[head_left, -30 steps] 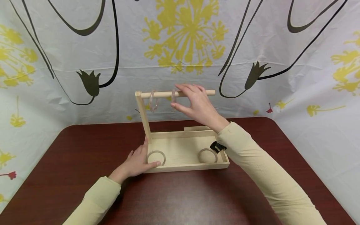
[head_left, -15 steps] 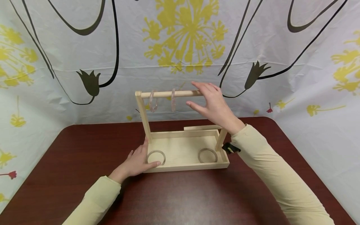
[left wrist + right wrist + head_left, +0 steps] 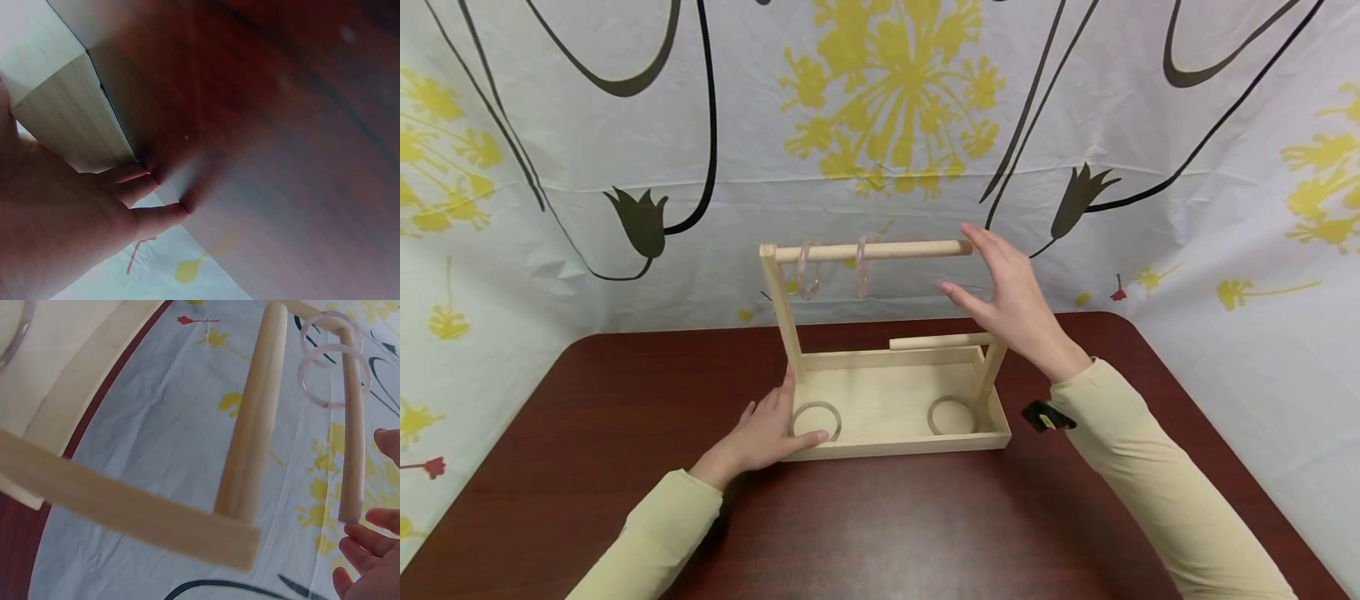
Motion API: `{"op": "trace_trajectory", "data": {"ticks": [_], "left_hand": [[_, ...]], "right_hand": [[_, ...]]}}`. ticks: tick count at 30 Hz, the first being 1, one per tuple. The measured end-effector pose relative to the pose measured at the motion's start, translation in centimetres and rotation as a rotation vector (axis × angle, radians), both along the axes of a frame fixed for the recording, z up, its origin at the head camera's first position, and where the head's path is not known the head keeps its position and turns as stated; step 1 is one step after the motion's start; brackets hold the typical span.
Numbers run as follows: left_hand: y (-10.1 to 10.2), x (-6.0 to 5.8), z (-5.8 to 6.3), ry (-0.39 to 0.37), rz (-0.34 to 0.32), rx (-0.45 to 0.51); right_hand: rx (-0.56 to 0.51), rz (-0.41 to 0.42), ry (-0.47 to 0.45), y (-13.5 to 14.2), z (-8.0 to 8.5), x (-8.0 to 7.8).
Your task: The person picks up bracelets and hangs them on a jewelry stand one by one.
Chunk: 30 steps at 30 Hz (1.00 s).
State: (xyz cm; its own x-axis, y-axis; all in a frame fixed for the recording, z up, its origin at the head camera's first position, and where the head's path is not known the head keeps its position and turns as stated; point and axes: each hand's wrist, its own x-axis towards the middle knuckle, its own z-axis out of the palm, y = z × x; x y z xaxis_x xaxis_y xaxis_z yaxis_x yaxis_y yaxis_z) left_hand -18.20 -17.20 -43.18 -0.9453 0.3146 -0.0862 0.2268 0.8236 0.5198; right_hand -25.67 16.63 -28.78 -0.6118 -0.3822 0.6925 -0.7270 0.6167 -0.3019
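Left hand (image 3: 762, 431), grip spread, touches a rectangular pale-wood tray (image 3: 895, 448); right hand (image 3: 1017, 298), grip apart, beside a cylindrical pale-wood bar (image 3: 913, 250) bearing 2 translucent pinkish rings (image 3: 862, 279).

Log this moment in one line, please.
left hand: at left end of tray; right hand: by free end of upper bar; hanging rings: two; tray rings: two

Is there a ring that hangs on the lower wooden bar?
No, the lower bar is bare, and the two hanging rings are both on the upper bar.
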Motion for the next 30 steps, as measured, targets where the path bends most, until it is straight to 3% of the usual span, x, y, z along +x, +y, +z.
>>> {"op": "trace_trajectory", "data": {"ticks": [13,22,30], "left_hand": [[0.0,0.2,0.3,0.046,-0.007,-0.038],[0.2,0.7,0.6,0.136,-0.001,-0.059],[0.6,1.2,1.6,0.225,0.047,-0.154]], "right_hand": [[-0.016,-0.127,-0.258,4.8,-5.1,1.8],[-0.045,-0.116,-0.306,6.3,-7.5,2.8],[0.012,-0.116,-0.329,6.8,-9.4,3.6]]}}
